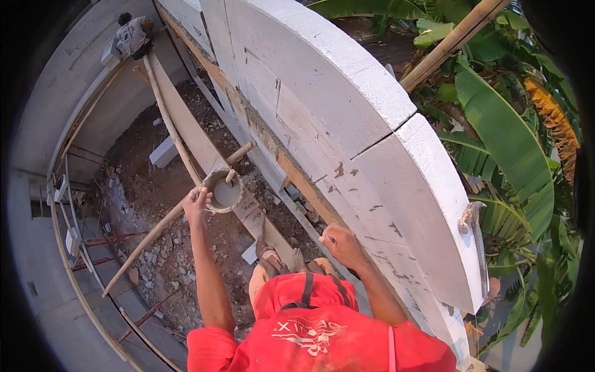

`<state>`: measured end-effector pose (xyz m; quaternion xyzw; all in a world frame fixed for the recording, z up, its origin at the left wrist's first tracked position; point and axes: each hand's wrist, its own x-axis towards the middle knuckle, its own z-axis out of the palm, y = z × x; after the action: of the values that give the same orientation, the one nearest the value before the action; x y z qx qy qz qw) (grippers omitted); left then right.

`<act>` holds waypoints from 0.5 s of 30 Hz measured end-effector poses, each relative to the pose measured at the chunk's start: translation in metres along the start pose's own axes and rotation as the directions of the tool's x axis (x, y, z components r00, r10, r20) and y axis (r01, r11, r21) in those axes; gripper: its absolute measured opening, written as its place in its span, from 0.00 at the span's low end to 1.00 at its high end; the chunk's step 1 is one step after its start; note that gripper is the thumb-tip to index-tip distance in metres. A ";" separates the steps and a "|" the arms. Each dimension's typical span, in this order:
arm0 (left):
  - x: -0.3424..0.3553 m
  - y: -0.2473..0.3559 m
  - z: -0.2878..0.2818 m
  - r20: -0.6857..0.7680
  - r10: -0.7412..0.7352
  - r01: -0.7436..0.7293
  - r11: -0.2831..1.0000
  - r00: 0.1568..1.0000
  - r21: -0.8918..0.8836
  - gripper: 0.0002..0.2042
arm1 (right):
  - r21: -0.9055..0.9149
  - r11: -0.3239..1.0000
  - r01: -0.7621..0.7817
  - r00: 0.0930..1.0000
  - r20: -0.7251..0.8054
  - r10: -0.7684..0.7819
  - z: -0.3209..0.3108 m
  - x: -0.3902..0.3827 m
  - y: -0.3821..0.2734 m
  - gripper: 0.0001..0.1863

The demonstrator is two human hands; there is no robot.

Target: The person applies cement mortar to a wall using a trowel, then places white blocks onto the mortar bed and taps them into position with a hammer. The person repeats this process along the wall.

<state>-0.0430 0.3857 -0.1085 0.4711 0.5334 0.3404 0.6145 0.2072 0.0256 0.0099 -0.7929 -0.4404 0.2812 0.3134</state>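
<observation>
My left hand [197, 201] is closed at the rim of a round, mortar-crusted bucket [236, 206]. Grey, wet-looking material [226, 192] lies inside the bucket, and a short stick-like handle [230, 176] pokes out at its far side. The bucket is over a narrow plank [186, 118], on which my bare feet [266, 247] stand. My right hand [344, 245] is curled into a loose fist beside the pale block wall [372, 192], and nothing sticks out of it. On the wall's top edge, to the right, lies a metal tool with a wrapped grip [472, 217].
Bamboo poles [145, 242] cross below and beside the plank. Rubble-strewn ground [167, 217] lies beneath, with a white block [163, 152] on it. Another person [133, 36] crouches at the plank's far end. Banana leaves [505, 142] and a slanting bamboo pole [455, 43] stand beyond the wall.
</observation>
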 end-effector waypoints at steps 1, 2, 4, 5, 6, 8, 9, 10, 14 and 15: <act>0.000 -0.055 -0.023 -0.103 -0.155 0.147 0.986 0.983 -0.084 0.11 | 0.001 1.000 0.007 1.000 0.002 -0.007 0.013 0.025 0.004 0.09; -0.003 -0.106 -0.046 -0.156 -0.329 0.311 0.942 0.931 -0.128 0.12 | -0.012 1.000 0.008 1.000 -0.001 -0.008 0.027 0.045 0.006 0.10; -0.025 -0.204 -0.089 -0.199 -0.593 0.591 0.803 0.780 -0.078 0.14 | -0.027 0.997 -0.067 0.996 0.061 0.069 0.051 0.081 0.017 0.12; -0.041 -0.251 -0.103 -0.258 -0.683 0.700 0.713 0.684 -0.033 0.15 | -0.024 0.992 -0.126 0.981 0.144 0.129 0.068 0.104 0.025 0.13; -0.060 -0.296 -0.105 -0.191 -0.647 0.654 0.756 0.738 -0.033 0.16 | 0.007 0.989 -0.147 0.958 0.251 0.140 0.089 0.129 0.034 0.14; -0.108 -0.355 -0.127 -0.181 -0.724 0.739 0.673 0.666 0.030 0.19 | -0.090 0.985 -0.145 0.919 0.356 0.168 0.134 0.179 0.061 0.14; -0.116 -0.377 -0.121 -0.213 -0.821 0.848 0.520 0.529 0.104 0.21 | -0.102 0.986 -0.133 0.903 0.398 0.163 0.159 0.206 0.077 0.15; -0.119 -0.392 -0.117 -0.203 -0.843 0.862 0.507 0.498 0.008 0.23 | -0.132 0.983 -0.126 0.883 0.437 0.172 0.186 0.234 0.094 0.15; -0.053 -0.426 -0.083 -0.063 -0.897 0.878 0.442 0.438 -0.185 0.30 | -0.247 0.966 -0.079 0.887 0.425 0.181 0.283 0.338 0.161 0.16; -0.037 -0.430 -0.076 -0.044 -0.886 0.864 0.461 0.462 -0.201 0.31 | -0.297 0.947 -0.121 0.882 0.405 0.240 0.306 0.358 0.172 0.16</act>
<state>-0.1605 0.2286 -0.5006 0.0567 0.7146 0.0479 0.6955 0.2386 0.3433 -0.3764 -0.7819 -0.4564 0.4186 0.0710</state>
